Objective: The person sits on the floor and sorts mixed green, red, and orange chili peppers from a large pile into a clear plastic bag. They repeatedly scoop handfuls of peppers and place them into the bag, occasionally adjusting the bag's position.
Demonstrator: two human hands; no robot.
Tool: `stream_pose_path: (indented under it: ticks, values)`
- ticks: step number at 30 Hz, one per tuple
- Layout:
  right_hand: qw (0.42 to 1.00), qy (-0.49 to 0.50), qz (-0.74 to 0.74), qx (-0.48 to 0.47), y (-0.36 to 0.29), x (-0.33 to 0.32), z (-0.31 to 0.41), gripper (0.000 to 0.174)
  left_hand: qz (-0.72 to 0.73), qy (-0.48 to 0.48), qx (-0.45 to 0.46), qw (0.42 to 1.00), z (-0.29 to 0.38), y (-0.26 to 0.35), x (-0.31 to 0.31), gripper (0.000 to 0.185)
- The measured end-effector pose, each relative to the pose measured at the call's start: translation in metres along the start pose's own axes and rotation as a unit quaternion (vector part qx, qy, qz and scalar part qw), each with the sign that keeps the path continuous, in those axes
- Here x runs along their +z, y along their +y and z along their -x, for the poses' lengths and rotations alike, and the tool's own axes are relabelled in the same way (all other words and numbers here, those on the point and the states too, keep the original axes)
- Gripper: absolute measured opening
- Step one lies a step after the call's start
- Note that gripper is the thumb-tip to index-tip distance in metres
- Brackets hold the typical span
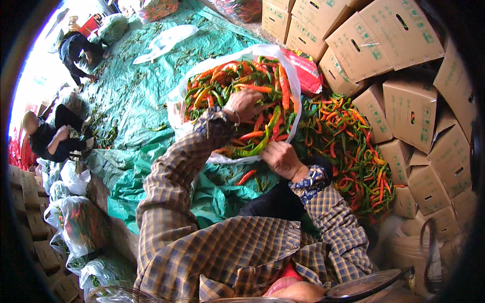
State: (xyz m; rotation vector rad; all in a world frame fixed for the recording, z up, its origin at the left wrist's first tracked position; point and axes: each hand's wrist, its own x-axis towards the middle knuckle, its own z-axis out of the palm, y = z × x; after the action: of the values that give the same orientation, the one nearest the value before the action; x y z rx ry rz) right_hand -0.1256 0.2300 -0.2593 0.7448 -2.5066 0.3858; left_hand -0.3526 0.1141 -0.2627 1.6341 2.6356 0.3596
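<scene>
A white plastic bag, its mouth spread wide, is full of red, orange and green chili peppers. My left hand reaches into it, back of the hand up, with its fingers partly hidden among the peppers; whether they grip one I cannot tell. At the bag's near rim, my right hand has its fingers curled on the plastic. A long yellow-green pepper lies just inside, its lower end close to my right fingers. One red pepper rests on the green tarpaulin below the bag.
To the right spreads a heap of loose peppers, with stacked cardboard boxes behind it. A red printed sack adjoins the bag. Filled plastic bags line the left. Two people, one bending and one seated, are at far left.
</scene>
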Motion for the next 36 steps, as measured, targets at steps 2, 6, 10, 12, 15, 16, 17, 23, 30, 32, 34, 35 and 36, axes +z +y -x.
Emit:
stream_pose_path:
  ticks: [2,6,10,12,15,16,17,23,30,32,34,35,36]
  values:
    - [1.0,0.001,-0.007,0.0,0.001,0.002,-0.002,0.002,-0.025,0.196,0.07,0.978,-0.033,-0.014,0.002,0.039]
    - [0.999,0.006,-0.044,0.013,0.005,0.007,-0.006,0.007,-0.074,-0.007,-0.129,0.989,-0.084,-0.05,0.04,0.072]
    - [0.993,0.084,-0.078,0.005,0.011,0.006,-0.008,0.012,-0.103,-0.091,-0.236,0.962,-0.149,-0.1,0.052,0.073]
    - [0.995,0.029,-0.084,0.039,0.013,0.002,-0.007,0.008,-0.092,-0.073,-0.217,0.969,-0.158,-0.103,0.054,0.073]
    - [0.994,-0.031,-0.087,0.053,0.014,-0.003,-0.004,0.006,-0.075,-0.042,-0.175,0.981,-0.14,-0.085,0.058,0.074]
    - [0.994,-0.044,-0.087,0.043,0.013,-0.003,-0.002,0.006,-0.07,-0.029,-0.158,0.985,-0.12,-0.074,0.063,0.075]
    - [0.994,-0.058,-0.093,0.027,0.013,-0.003,-0.002,0.005,-0.084,-0.053,-0.155,0.983,-0.106,-0.066,0.067,0.075]
    - [0.995,-0.035,-0.079,0.058,0.012,-0.002,-0.006,0.008,-0.045,0.008,-0.168,0.985,-0.124,-0.055,0.049,0.077]
    - [0.945,0.136,0.066,0.289,0.08,-0.014,-0.049,0.087,-0.031,0.153,-0.127,0.98,-0.105,-0.009,0.009,0.079]
    - [0.941,0.141,0.064,0.299,0.115,-0.002,-0.066,0.094,-0.056,0.189,-0.062,0.978,-0.11,0.002,-0.009,0.056]
    - [0.925,0.126,0.11,0.342,0.144,0.018,-0.088,0.066,-0.046,0.322,0.083,0.942,-0.128,0.008,-0.029,0.048]
    - [0.915,0.066,0.115,0.382,0.159,0.021,-0.093,0.051,-0.071,0.254,0.054,0.963,-0.132,0.008,-0.038,0.041]
    - [0.907,0.178,-0.015,0.381,0.17,0.018,-0.091,0.037,-0.084,0.132,0.047,0.987,-0.14,0.003,-0.05,0.037]
